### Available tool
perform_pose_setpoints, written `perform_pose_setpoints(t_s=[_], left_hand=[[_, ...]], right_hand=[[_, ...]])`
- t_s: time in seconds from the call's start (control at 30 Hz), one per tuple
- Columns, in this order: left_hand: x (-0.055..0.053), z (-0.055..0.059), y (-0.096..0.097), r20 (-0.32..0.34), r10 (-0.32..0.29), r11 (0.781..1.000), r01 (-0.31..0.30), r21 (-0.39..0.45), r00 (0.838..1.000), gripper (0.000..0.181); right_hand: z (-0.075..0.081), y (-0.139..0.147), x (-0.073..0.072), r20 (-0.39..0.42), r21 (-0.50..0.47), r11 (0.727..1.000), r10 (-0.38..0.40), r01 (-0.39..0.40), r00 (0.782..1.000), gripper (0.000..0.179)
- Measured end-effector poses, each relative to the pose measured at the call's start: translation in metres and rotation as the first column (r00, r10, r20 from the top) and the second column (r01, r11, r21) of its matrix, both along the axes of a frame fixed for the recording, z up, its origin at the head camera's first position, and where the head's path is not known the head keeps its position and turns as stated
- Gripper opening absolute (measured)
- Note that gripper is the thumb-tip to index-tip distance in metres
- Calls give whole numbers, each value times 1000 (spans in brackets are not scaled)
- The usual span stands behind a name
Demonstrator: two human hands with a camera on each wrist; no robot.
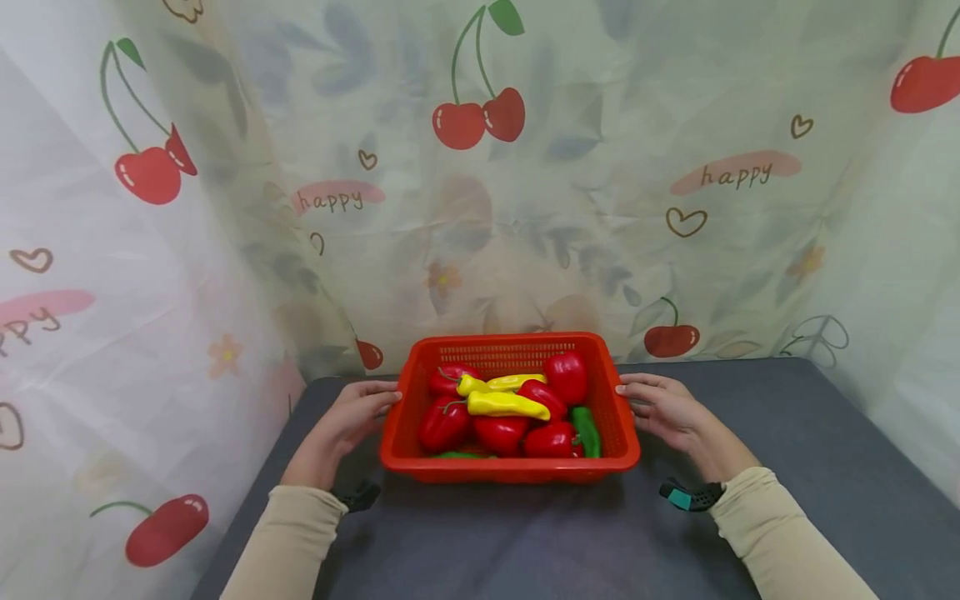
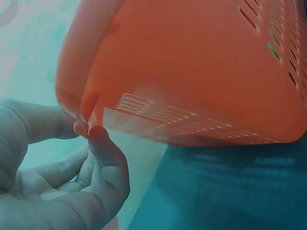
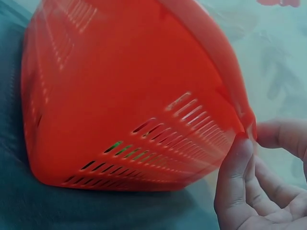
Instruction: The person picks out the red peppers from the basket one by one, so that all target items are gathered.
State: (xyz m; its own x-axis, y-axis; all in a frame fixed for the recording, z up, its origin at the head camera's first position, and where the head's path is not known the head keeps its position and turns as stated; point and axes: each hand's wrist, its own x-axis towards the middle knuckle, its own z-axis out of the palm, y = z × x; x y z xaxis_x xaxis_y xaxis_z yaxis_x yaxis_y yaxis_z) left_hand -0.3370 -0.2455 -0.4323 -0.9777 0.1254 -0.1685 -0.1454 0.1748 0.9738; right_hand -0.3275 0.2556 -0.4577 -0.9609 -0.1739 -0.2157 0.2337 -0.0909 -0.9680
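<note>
A red plastic basket (image 1: 517,472) with slotted walls sits on the dark tabletop, filled with peppers. My left hand (image 1: 358,421) pinches its left rim between thumb and fingertips, as the left wrist view shows at the basket's edge (image 2: 72,86). On the opposite side my right hand (image 1: 667,412) pinches the right rim the same way, seen close up in the right wrist view (image 3: 268,177). Inside lie several red bell peppers (image 1: 501,435), two long yellow peppers (image 1: 510,406) on top, and a green pepper (image 1: 587,432) at the right. Another green piece (image 1: 461,455) shows partly at the front left.
The dark tabletop (image 1: 517,542) runs around the basket. Behind it hangs a pale curtain (image 1: 570,183) printed with cherries and hearts, close to the basket's far side, and it continues along the left and right. Dark straps (image 1: 693,497) circle both wrists below the sleeves.
</note>
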Motion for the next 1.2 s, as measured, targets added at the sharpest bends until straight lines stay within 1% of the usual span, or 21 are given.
perform_pose_setpoints(t_s=[0.03,0.13,0.27,0.4,0.53,0.67,0.8,1.0,1.2], left_hand=[[0,-1,4,0,-1,1000,1,12,1000,44],[0,-7,16,4,-23,998,23,61,1000,44],[0,-14,30,17,-18,992,16,126,1000,44],[-1,-18,38,25,-6,985,2,170,1000,44],[0,-23,41,39,17,975,-25,223,999,45],[1,-30,40,63,37,952,-55,302,997,46],[2,-33,41,62,35,938,-54,342,997,48],[2,-32,45,49,25,938,-40,345,998,49],[2,-33,46,52,32,937,-48,347,998,48]], right_hand=[[-1,5,1,-6,1,1000,3,-3,1000,52],[-3,20,5,-16,-10,1000,5,-5,1000,43],[-6,37,9,-14,-58,998,10,-11,1000,25],[-7,45,11,-12,-96,995,13,-14,1000,15],[-9,47,11,-6,-127,992,18,-19,1000,14],[-10,44,11,5,-168,986,12,-11,1000,15],[-9,44,12,14,-209,978,-1,4,1000,16],[-9,48,15,14,-234,972,4,-1,1000,19],[-9,50,15,4,-263,965,21,-19,1000,21]])
